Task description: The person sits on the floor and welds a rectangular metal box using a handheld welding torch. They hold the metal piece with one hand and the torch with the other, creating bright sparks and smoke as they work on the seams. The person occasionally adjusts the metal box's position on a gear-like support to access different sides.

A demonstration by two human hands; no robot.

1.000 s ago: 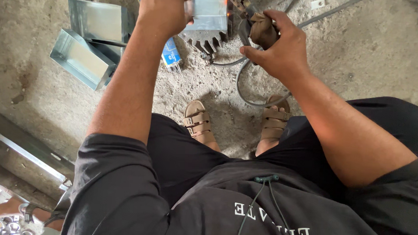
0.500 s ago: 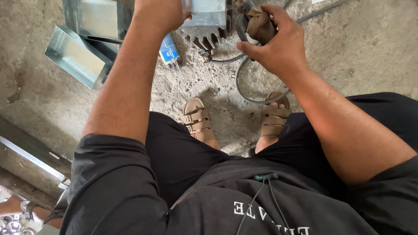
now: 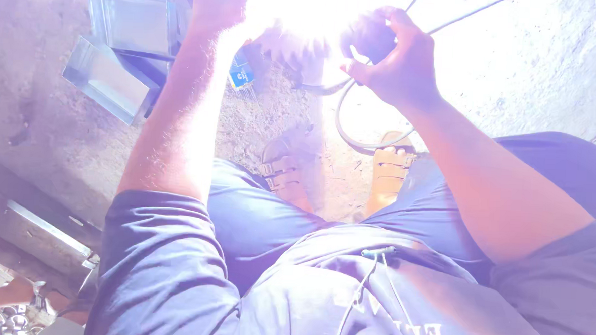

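**Bright Glare Between Two Hands**

The right hand (image 3: 396,68) was clamped on a dark tool handle (image 3: 367,36) beside a white glare. The left hand (image 3: 218,3) reached into the glare; its grip could not be told. Metal boxes (image 3: 115,66) lay on the floor.

A white glare (image 3: 305,14) washes out the area between the hands; whatever lies inside it cannot be identified. The left hand (image 3: 218,0) is cut off by the top edge and partly lost in the glare, so its grip cannot be determined. The right hand (image 3: 396,58) closes on a dark object (image 3: 367,36) whose kind is unclear. The cable (image 3: 353,133) disappears into the glare.
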